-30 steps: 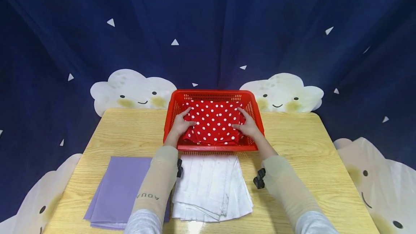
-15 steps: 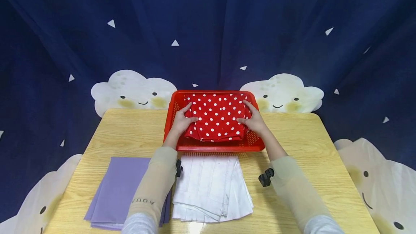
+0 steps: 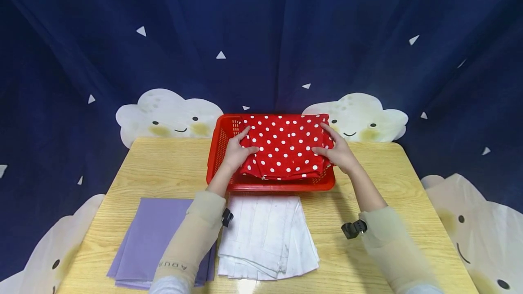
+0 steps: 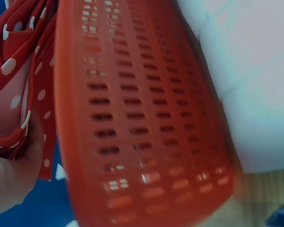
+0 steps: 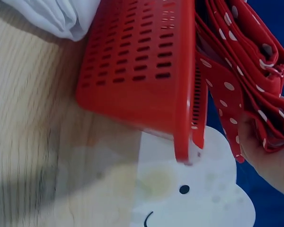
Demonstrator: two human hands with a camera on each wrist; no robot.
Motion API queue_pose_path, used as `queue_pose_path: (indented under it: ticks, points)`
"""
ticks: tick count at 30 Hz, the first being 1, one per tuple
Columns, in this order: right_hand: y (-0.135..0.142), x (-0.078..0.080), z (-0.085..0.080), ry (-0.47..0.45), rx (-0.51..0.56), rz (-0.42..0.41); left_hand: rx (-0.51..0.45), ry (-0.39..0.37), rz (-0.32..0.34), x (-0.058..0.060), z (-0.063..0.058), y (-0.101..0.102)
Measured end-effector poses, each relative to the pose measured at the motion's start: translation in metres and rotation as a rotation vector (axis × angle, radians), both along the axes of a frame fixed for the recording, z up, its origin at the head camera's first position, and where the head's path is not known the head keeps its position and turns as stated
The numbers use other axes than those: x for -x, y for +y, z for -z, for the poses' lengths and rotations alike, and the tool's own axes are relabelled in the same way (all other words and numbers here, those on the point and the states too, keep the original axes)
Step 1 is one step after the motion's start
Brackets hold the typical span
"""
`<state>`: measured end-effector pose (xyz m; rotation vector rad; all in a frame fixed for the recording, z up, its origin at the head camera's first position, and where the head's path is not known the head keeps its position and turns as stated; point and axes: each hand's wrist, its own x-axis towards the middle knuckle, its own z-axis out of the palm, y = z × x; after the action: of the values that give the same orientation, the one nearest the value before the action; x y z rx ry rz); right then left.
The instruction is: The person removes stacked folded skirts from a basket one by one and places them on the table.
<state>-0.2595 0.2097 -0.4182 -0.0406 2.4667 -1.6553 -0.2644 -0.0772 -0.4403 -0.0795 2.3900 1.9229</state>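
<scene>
A folded red cloth with white polka dots (image 3: 286,144) is held level by both hands above the red plastic basket (image 3: 278,187). My left hand (image 3: 235,153) grips the cloth's left side, thumb on top. On the opposite side my right hand (image 3: 341,153) holds it the same way, out past the basket's right rim. In the right wrist view the cloth's stacked layers (image 5: 232,75) show above the rim, with fingers (image 5: 251,142) curled under them. The left wrist view shows the folds (image 4: 42,90) beyond the slotted basket wall (image 4: 137,99). Cloth hides most of the basket's inside.
Folded white cloths (image 3: 261,239) lie on the wooden table (image 3: 171,162) just in front of the basket. Folded purple cloths (image 3: 151,235) lie to their left, partly under my left forearm. A navy curtain (image 3: 261,26) with white clouds hangs behind the table.
Both hands have lifted the polka-dot cloth from inside the basket and shifted it to the right. It now overlaps the basket's back and right rims. The white and purple cloths stay put.
</scene>
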Motion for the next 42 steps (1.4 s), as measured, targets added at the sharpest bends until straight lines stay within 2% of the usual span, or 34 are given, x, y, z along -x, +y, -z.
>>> queue_pose_path:
  ticks: [6, 12, 17, 26, 30, 35, 42]
  points:
    - [0.019, -0.017, -0.011, -0.031, 0.034, -0.009, 0.007, 0.027, 0.002, -0.014, -0.005, 0.016]
    - [0.037, -0.034, -0.019, -0.040, 0.024, -0.021, 0.019, 0.053, 0.007, -0.031, -0.010, 0.033]
    - [0.053, -0.048, -0.022, -0.054, 0.027, -0.025, 0.043, 0.118, 0.019, -0.046, -0.009, 0.049]
    - [0.082, -0.077, -0.021, -0.045, 0.032, -0.030, 0.057, 0.218, 0.035, -0.080, -0.006, 0.077]
    - [0.098, -0.093, -0.017, -0.040, 0.061, -0.034, 0.067, 0.245, 0.053, -0.096, -0.003, 0.092]
    - [0.116, -0.112, -0.011, -0.046, 0.081, -0.028, 0.077, 0.245, 0.074, -0.113, 0.005, 0.109]
    - [0.135, -0.136, -0.003, -0.048, 0.040, 0.001, 0.050, 0.301, 0.107, -0.134, 0.019, 0.130]
